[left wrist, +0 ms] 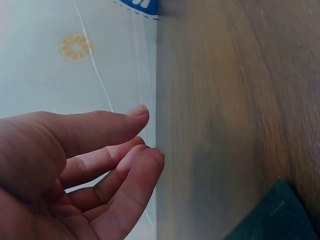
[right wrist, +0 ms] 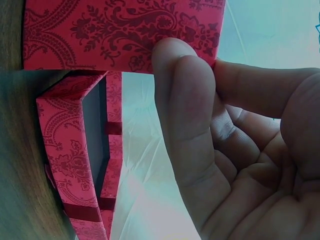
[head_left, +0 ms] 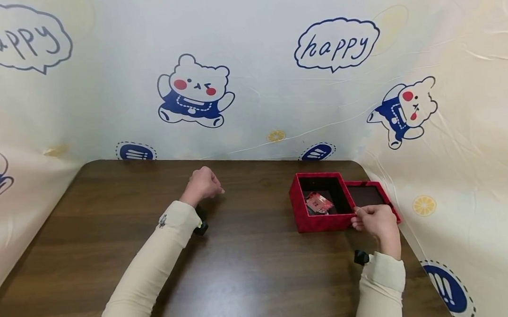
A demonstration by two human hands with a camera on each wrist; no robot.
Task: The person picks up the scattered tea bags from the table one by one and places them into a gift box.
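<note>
An open red box (head_left: 322, 224) with a dark floral pattern stands on the right of the table, small reddish packets (head_left: 319, 202) lying inside it. My right hand (head_left: 378, 224) pinches the box wall at its near right corner. In the right wrist view, the fingertips (right wrist: 192, 82) press the patterned outer face while the thumb lies at the rim. Behind this hand is the red lid (head_left: 368, 192), lying beside the box with its dark inside up. Over the far middle of the table, my left hand (head_left: 203, 185) holds nothing, its fingers loosely bent and the thumb apart from them.
The brown wooden table (head_left: 242, 272) ends at a pale printed sheet (head_left: 250, 83) that rises behind and at both sides. A dark green corner of something (left wrist: 277, 217) shows low in the left wrist view; what it is I cannot tell.
</note>
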